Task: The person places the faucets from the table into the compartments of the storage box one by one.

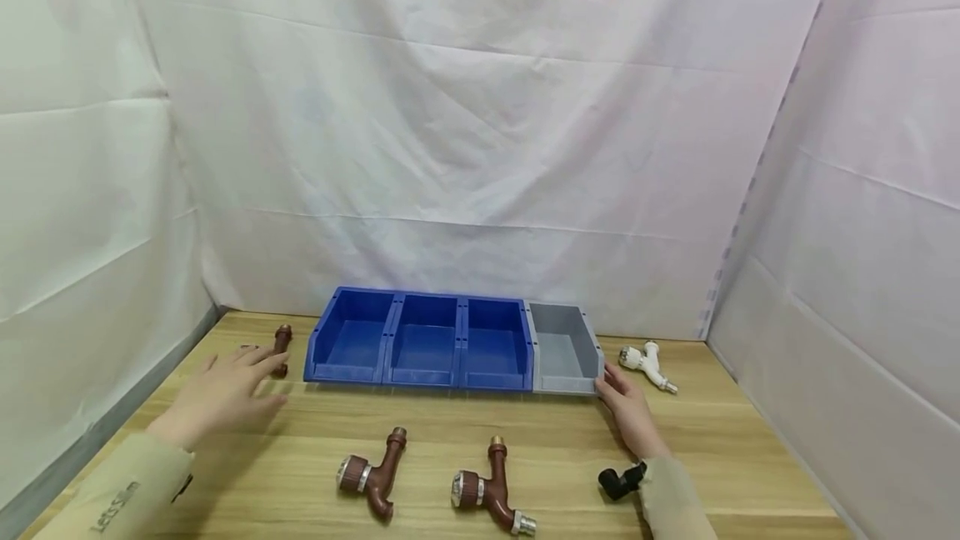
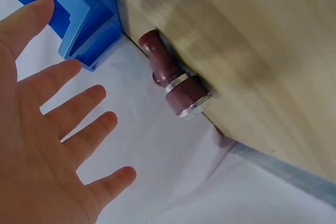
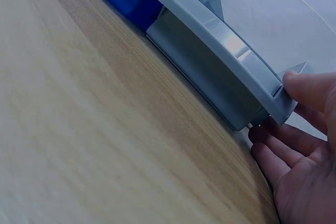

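A row of three blue bins (image 1: 424,342) and a grey bin (image 1: 564,348) stands against the back cloth. My right hand (image 1: 630,411) grips the grey bin's front right corner. In the right wrist view, the thumb (image 3: 310,88) lies on the rim and the other fingers curl underneath. My left hand (image 1: 225,390), fingers spread and holding nothing, hovers left of the row. It partly covers a dark red-brown tap (image 1: 282,340) in the head view. The left wrist view shows this tap (image 2: 167,66) lying beyond the fingertips, with its ribbed knob and silver cap.
Two more red-brown taps, one with a bare spout (image 1: 381,477) and one with a silver nozzle (image 1: 498,486), lie at the front of the wooden table (image 1: 300,432). A white tap (image 1: 649,363) lies back right. A black fitting (image 1: 621,482) is beside the right sleeve.
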Demonstrator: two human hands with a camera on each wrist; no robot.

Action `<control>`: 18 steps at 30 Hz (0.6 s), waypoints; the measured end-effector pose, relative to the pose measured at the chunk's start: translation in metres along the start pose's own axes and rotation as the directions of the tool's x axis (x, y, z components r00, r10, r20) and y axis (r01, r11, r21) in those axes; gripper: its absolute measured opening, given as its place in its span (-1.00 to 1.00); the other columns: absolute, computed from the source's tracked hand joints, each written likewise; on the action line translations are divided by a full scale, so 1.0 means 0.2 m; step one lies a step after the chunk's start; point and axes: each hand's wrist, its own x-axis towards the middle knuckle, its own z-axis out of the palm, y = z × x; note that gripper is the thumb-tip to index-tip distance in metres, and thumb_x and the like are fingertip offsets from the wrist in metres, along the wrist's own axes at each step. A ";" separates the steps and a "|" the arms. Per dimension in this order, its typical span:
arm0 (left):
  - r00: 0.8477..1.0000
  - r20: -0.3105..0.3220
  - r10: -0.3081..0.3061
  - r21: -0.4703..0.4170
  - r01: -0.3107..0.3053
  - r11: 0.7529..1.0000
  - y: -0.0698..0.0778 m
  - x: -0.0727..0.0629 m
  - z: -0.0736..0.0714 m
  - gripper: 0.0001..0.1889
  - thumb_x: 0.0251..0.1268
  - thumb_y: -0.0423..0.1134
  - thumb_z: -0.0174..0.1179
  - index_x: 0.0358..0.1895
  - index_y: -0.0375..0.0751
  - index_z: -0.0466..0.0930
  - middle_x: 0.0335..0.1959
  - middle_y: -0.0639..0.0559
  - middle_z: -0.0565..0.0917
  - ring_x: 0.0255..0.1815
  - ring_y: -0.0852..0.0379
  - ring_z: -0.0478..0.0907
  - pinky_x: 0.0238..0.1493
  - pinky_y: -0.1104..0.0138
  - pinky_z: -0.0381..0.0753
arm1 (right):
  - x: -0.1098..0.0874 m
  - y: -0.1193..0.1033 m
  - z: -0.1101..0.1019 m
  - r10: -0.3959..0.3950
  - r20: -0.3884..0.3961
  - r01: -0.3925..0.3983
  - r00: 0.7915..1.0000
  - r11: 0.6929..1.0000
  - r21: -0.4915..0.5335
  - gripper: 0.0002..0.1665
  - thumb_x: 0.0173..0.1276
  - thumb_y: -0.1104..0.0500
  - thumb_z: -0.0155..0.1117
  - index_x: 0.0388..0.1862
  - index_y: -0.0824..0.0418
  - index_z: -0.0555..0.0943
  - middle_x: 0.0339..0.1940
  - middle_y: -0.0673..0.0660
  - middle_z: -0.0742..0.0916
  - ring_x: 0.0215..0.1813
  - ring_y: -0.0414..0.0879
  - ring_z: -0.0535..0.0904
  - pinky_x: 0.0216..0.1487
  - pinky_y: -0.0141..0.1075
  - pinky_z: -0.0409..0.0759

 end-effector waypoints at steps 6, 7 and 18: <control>1.000 0.009 0.011 0.029 -0.012 1.000 0.01 0.05 -0.04 -0.29 0.24 0.23 0.20 0.32 -0.17 0.47 0.30 -0.29 0.43 0.26 -0.39 0.33 0.16 -0.44 0.04 | 0.01 -0.01 0.00 -0.019 -0.001 0.019 1.000 1.000 -0.017 -0.30 0.51 0.17 0.09 0.51 0.34 0.13 0.45 0.40 0.30 0.42 0.14 0.23 0.10 -0.55 0.39; 1.000 0.012 0.009 0.026 -0.009 1.000 0.01 0.06 -0.04 -0.29 0.24 0.24 0.19 0.33 -0.17 0.46 0.31 -0.29 0.42 0.27 -0.39 0.32 0.17 -0.43 0.05 | 0.01 -0.01 0.00 -0.025 0.002 0.025 1.000 0.999 -0.025 -0.30 0.51 0.17 0.09 0.52 0.34 0.12 0.44 0.41 0.30 0.41 0.16 0.23 0.12 -0.53 0.40; 0.999 -0.031 -0.018 -0.010 0.017 1.000 -0.05 0.11 0.00 -0.27 0.21 0.16 0.26 0.34 -0.24 0.41 0.28 -0.35 0.43 0.21 -0.48 0.35 0.12 -0.43 0.13 | 0.01 -0.01 0.00 0.006 0.019 -0.006 1.000 1.000 -0.018 -0.30 0.51 0.17 0.10 0.53 0.28 0.14 0.46 0.34 0.31 0.43 0.08 0.23 0.22 -0.42 0.36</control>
